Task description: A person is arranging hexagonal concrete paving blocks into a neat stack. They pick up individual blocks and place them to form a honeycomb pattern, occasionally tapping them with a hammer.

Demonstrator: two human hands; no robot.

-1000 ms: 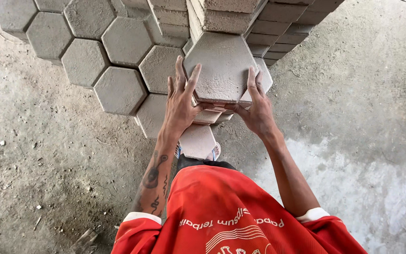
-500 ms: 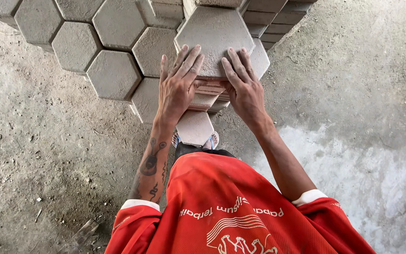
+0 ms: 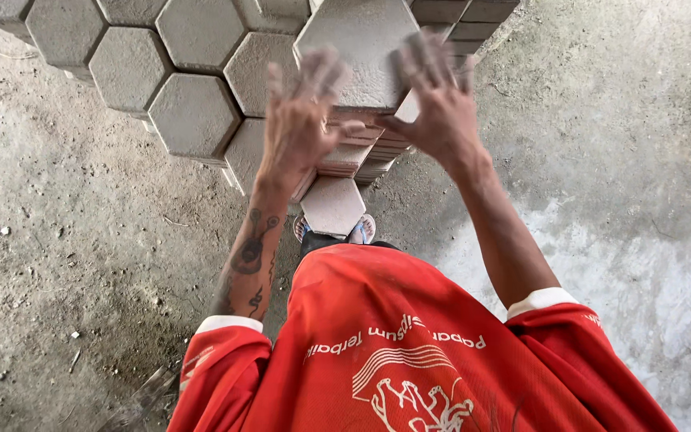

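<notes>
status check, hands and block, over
Left hand and right hand open, fingers spread, blurred. Top hexagonal block sits on the stack. Nothing in the way.

Both bare arms reach forward and up, away from the red-shirted torso. The left hand (image 3: 301, 120), on a tattooed forearm, is spread wide with fingers splayed and blurred. The right hand (image 3: 433, 100) is likewise spread, palm away, fingers apart. The two hands are raised side by side, near each other.
</notes>
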